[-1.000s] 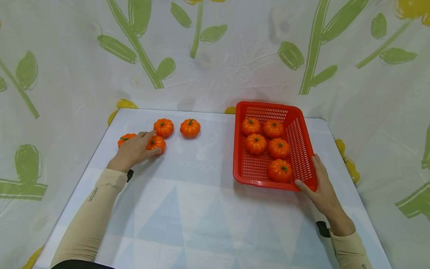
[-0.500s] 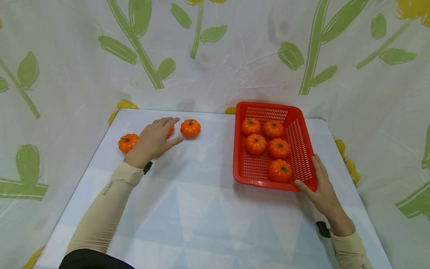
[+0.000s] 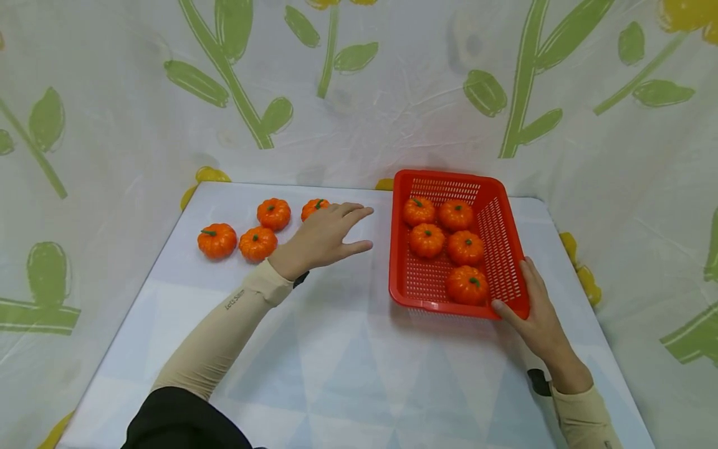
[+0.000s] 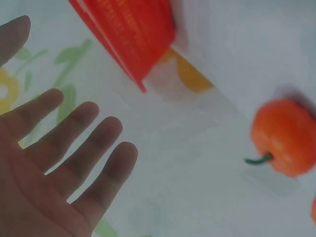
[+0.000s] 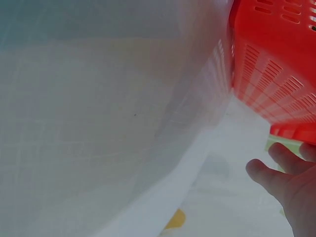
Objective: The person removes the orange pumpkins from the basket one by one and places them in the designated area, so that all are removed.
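My left hand (image 3: 316, 240) is spread out above the table, fingers extended and holding nothing; the left wrist view shows its bare palm (image 4: 34, 182). Partly hidden behind it is a small orange pumpkin (image 3: 312, 207) with a green stem. Three similar ones lie to its left: the leftmost pumpkin (image 3: 217, 241), a middle pumpkin (image 3: 258, 244) and one pumpkin (image 3: 273, 214) farther back. My right hand (image 3: 538, 318) holds the near right corner of a red plastic basket (image 3: 397, 262), thumb at the near rim, fingers along the right side. Several pumpkins sit inside, including the nearest pumpkin (image 3: 468, 285).
A white table (image 3: 348, 374) with pale blue triangles carries everything. Behind it and at the sides hangs a white curtain (image 3: 392, 112) printed with green leaves and yellow flowers. The basket stands near the table's back edge, right of the middle.
My left hand has left the pumpkins at the left and moved right, fingers spreading, toward the basket. The loose pumpkins stay in place. My right hand and the basket have not moved.
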Demonstrator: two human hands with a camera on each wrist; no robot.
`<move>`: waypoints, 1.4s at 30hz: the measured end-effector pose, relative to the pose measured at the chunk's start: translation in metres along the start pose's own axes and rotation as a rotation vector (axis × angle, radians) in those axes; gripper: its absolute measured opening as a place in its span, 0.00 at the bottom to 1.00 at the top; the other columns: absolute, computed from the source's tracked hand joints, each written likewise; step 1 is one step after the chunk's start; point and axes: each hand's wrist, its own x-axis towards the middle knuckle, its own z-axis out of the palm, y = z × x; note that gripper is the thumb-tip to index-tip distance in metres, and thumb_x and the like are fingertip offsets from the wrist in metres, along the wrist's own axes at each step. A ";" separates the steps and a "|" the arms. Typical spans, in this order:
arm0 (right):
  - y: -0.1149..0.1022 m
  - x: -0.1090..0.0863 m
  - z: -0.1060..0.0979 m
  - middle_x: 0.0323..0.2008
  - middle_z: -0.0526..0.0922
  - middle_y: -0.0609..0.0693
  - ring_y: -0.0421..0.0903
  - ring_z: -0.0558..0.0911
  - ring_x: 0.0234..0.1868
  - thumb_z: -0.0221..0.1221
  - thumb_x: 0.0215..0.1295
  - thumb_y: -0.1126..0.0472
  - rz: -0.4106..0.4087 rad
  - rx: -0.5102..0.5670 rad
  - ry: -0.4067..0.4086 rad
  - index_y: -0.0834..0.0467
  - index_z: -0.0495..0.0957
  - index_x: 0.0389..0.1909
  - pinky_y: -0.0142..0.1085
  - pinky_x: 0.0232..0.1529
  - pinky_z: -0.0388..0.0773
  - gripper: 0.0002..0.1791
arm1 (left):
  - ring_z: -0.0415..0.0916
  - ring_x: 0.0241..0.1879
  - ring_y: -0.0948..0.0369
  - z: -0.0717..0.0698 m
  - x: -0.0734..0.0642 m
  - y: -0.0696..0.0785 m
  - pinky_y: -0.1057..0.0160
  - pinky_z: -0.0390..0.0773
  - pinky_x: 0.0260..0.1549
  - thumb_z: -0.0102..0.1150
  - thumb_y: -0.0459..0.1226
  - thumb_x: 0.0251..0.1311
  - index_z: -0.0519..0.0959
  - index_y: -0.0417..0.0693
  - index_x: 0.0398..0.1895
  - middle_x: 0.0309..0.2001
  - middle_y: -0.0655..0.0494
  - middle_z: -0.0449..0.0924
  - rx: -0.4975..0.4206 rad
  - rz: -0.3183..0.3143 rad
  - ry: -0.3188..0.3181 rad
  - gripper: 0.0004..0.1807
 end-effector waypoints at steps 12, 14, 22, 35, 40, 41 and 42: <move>0.001 0.000 0.000 0.82 0.34 0.45 0.66 0.48 0.77 0.65 0.67 0.54 -0.008 0.014 0.004 0.45 0.37 0.83 0.77 0.61 0.55 0.55 | 0.70 0.65 0.50 0.006 0.047 0.050 0.50 0.70 0.63 0.55 0.62 0.68 0.65 0.53 0.76 0.69 0.50 0.70 0.013 0.125 -0.107 0.39; 0.001 0.000 -0.001 0.82 0.34 0.46 0.66 0.48 0.77 0.65 0.67 0.54 -0.010 0.015 0.006 0.45 0.37 0.83 0.77 0.60 0.56 0.55 | 0.71 0.64 0.51 0.009 0.056 0.058 0.51 0.70 0.63 0.54 0.62 0.68 0.65 0.54 0.76 0.69 0.51 0.70 0.033 0.149 -0.137 0.39; 0.003 0.001 0.000 0.82 0.34 0.44 0.66 0.49 0.76 0.66 0.67 0.54 -0.007 0.021 0.003 0.43 0.37 0.83 0.76 0.60 0.58 0.55 | 0.68 0.67 0.56 0.030 0.089 0.081 0.54 0.73 0.61 0.53 0.63 0.68 0.64 0.56 0.77 0.70 0.53 0.70 0.088 0.225 -0.284 0.40; 0.001 0.001 0.000 0.81 0.34 0.42 0.66 0.51 0.75 0.66 0.67 0.55 -0.007 0.014 0.000 0.43 0.37 0.83 0.75 0.59 0.61 0.55 | 0.65 0.70 0.57 0.058 0.119 0.122 0.55 0.66 0.69 0.57 0.66 0.63 0.57 0.57 0.80 0.76 0.53 0.62 0.154 0.264 -0.524 0.47; 0.002 0.002 0.001 0.81 0.33 0.42 0.67 0.51 0.75 0.66 0.67 0.56 -0.008 0.022 -0.002 0.43 0.37 0.83 0.76 0.59 0.60 0.55 | 0.59 0.73 0.60 0.061 0.129 0.131 0.57 0.64 0.69 0.59 0.64 0.64 0.56 0.59 0.81 0.77 0.56 0.58 0.150 0.282 -0.545 0.47; 0.002 0.001 0.000 0.81 0.33 0.42 0.67 0.51 0.75 0.66 0.67 0.55 -0.006 0.020 -0.003 0.43 0.37 0.83 0.76 0.59 0.60 0.55 | 0.59 0.74 0.61 0.062 0.130 0.133 0.57 0.64 0.69 0.59 0.64 0.63 0.56 0.60 0.81 0.77 0.58 0.58 0.148 0.285 -0.545 0.47; 0.002 0.001 0.000 0.81 0.33 0.42 0.67 0.52 0.75 0.65 0.67 0.55 -0.004 0.016 -0.004 0.43 0.37 0.83 0.75 0.59 0.60 0.55 | 0.59 0.73 0.62 0.062 0.132 0.134 0.58 0.64 0.69 0.60 0.64 0.63 0.56 0.61 0.80 0.77 0.59 0.58 0.137 0.288 -0.546 0.46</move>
